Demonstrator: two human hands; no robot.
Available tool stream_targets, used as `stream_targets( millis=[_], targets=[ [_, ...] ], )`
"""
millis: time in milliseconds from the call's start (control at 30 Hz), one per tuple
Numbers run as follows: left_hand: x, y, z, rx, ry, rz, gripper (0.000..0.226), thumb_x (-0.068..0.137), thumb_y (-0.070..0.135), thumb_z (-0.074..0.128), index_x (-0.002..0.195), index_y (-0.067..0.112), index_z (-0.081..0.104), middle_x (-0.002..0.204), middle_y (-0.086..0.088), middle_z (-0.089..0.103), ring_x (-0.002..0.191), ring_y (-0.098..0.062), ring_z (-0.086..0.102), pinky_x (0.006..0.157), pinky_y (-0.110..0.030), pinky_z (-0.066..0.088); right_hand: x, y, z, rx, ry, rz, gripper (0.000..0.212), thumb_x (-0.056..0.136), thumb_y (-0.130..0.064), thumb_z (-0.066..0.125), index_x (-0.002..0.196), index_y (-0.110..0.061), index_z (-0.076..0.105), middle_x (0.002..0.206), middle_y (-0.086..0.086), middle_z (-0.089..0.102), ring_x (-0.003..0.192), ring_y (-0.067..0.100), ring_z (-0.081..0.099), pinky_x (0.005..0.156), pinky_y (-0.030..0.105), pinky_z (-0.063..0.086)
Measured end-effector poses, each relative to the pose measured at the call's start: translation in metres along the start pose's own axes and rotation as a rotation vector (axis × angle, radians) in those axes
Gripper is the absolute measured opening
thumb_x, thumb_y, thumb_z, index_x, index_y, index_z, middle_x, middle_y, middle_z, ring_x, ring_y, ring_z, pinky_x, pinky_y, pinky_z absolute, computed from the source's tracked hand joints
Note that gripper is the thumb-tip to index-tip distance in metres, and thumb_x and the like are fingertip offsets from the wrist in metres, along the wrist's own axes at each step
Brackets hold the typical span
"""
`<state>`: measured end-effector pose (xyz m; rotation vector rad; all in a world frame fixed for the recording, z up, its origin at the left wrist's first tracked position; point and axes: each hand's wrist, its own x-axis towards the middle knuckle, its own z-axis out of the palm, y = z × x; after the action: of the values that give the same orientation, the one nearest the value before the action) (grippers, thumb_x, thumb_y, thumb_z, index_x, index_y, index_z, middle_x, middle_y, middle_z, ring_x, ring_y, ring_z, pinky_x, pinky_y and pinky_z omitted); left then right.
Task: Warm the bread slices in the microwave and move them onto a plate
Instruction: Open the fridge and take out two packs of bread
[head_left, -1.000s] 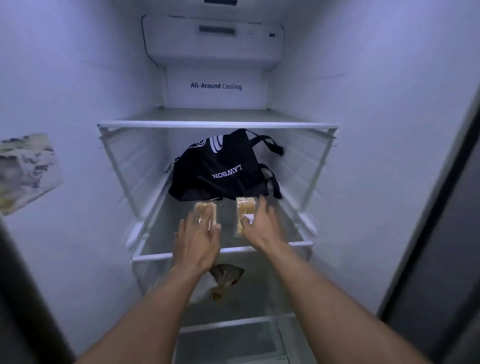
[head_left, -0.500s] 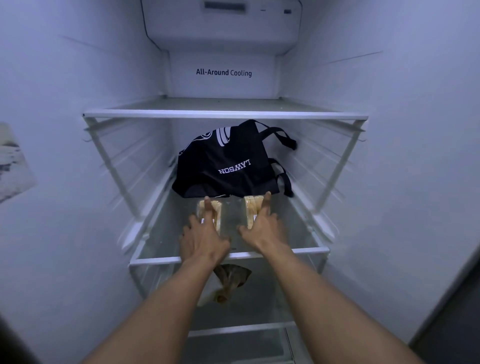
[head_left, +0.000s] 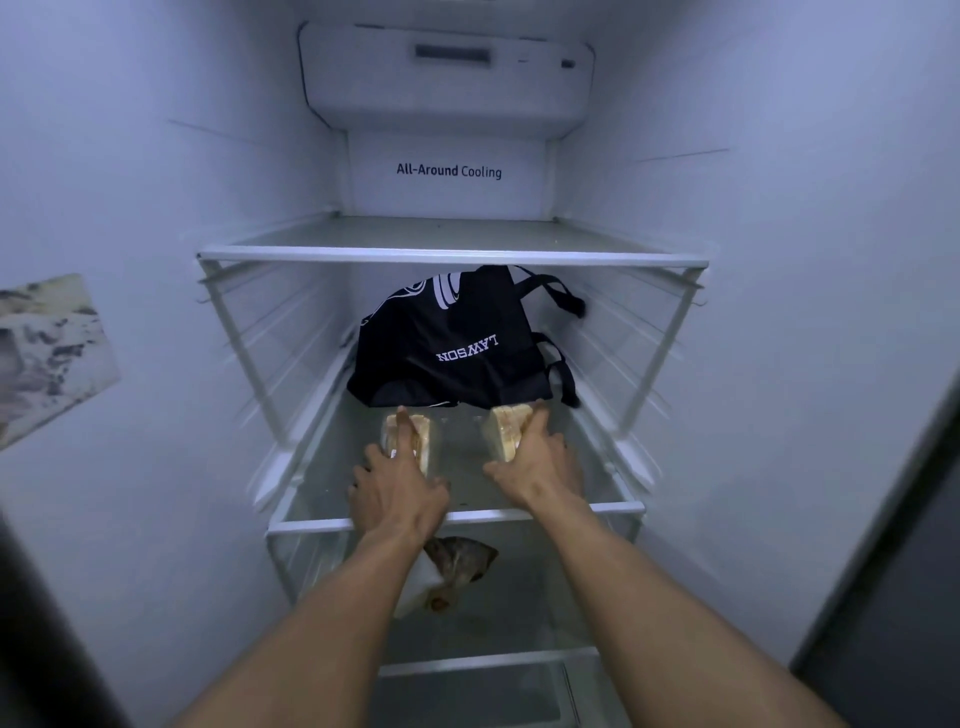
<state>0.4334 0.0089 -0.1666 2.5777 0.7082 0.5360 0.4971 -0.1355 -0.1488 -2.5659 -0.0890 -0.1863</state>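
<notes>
A white refrigerator compartment (head_left: 779, 270) fills the view, dim and bluish, with a back panel printed "All-Around Cooling". A clear upper glass shelf (head_left: 452, 254) with a white front rim spans it. Below, the middle glass shelf (head_left: 615, 507) carries the task's things. A black fabric bag (head_left: 447, 332) with white lettering slumps at that shelf's back edge, its straps trailing toward the back right corner. Just in front of the bag, near the shelf's middle, two clear-wrapped packs of pale bread slices stand apart from each other.

The left hand (head_left: 397, 493) grasps the left bread pack (head_left: 423, 441), with the forefinger along its top and the other fingers and thumb curled down its sides. The right hand (head_left: 540, 462) clasps the right bread pack (head_left: 504, 431), with the fingers wrapped over its far side. Both forearms cross the shelf's front edge.

On the lower glass shelf (head_left: 488, 661) lies a brown crumpled wrapped item (head_left: 460, 564), partly hidden under the left wrist. A mottled beige picture (head_left: 49, 358) shows at far left.
</notes>
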Motion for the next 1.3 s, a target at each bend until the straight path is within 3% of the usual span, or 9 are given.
stream_targets(
  millis=[233,400,500,700,833,1000,1300],
  targets=[
    [-0.028,0.003,-0.041,-0.009,0.033,0.031,0.097,0.082,0.050,0.060,0.153,0.038,-0.004,0.133,-0.016,0.044,0.112,-0.036,0.050,0.096,-0.046,0.045,-0.038,-0.006,-0.042,-0.011,0.072,-0.026,0.116,0.072,-0.052,0.079,0.153,-0.025,0.001,0.135,0.019,0.055,0.120,0.039,0.055,0.094,0.045,0.050],
    [-0.069,0.009,-0.089,0.030,0.067,0.074,0.097,0.082,0.050,0.058,0.155,0.035,-0.003,0.135,-0.019,0.045,0.116,-0.037,0.050,0.097,-0.046,0.042,-0.093,-0.011,-0.085,-0.036,0.130,-0.020,0.109,0.071,-0.050,0.077,0.150,-0.023,0.009,0.125,0.015,0.060,0.113,0.038,0.058,0.089,0.043,0.052],
    [-0.105,0.010,-0.120,0.006,0.068,0.093,0.096,0.082,0.050,0.058,0.155,0.035,-0.002,0.137,-0.019,0.043,0.117,-0.038,0.049,0.098,-0.046,0.041,-0.138,-0.014,-0.115,-0.040,0.132,-0.010,0.100,0.071,-0.048,0.076,0.145,-0.020,0.015,0.125,0.016,0.059,0.111,0.039,0.058,0.086,0.043,0.050],
    [-0.184,-0.003,-0.168,-0.063,0.059,0.148,0.097,0.082,0.051,0.061,0.154,0.036,-0.002,0.133,-0.019,0.042,0.115,-0.039,0.048,0.094,-0.046,0.042,-0.239,-0.017,-0.159,-0.075,0.194,0.004,0.107,0.072,-0.052,0.074,0.150,-0.019,0.009,0.123,0.018,0.060,0.108,0.039,0.060,0.083,0.043,0.050],
    [-0.252,-0.025,-0.204,-0.057,0.016,0.196,0.093,0.083,0.048,0.058,0.154,0.036,-0.002,0.130,-0.017,0.042,0.114,-0.038,0.048,0.093,-0.046,0.044,-0.327,-0.019,-0.185,-0.061,0.203,0.014,0.096,0.068,-0.050,0.073,0.140,-0.020,0.016,0.114,0.012,0.062,0.100,0.036,0.060,0.076,0.040,0.051],
    [-0.308,-0.025,-0.242,-0.104,0.008,0.247,0.093,0.083,0.047,0.057,0.154,0.034,-0.001,0.130,-0.018,0.044,0.112,-0.040,0.048,0.093,-0.048,0.045,-0.407,-0.011,-0.225,-0.060,0.224,0.009,0.107,0.075,-0.052,0.075,0.151,-0.020,0.007,0.123,0.012,0.061,0.108,0.035,0.060,0.088,0.044,0.052],
    [-0.373,0.019,-0.289,-0.173,0.007,0.361,0.093,0.081,0.051,0.059,0.153,0.035,0.002,0.131,-0.017,0.043,0.113,-0.038,0.048,0.094,-0.046,0.044,-0.475,0.015,-0.297,-0.087,0.321,0.075,0.110,0.072,-0.051,0.073,0.153,-0.022,0.005,0.130,0.015,0.056,0.114,0.037,0.057,0.092,0.043,0.049]
  ],
)
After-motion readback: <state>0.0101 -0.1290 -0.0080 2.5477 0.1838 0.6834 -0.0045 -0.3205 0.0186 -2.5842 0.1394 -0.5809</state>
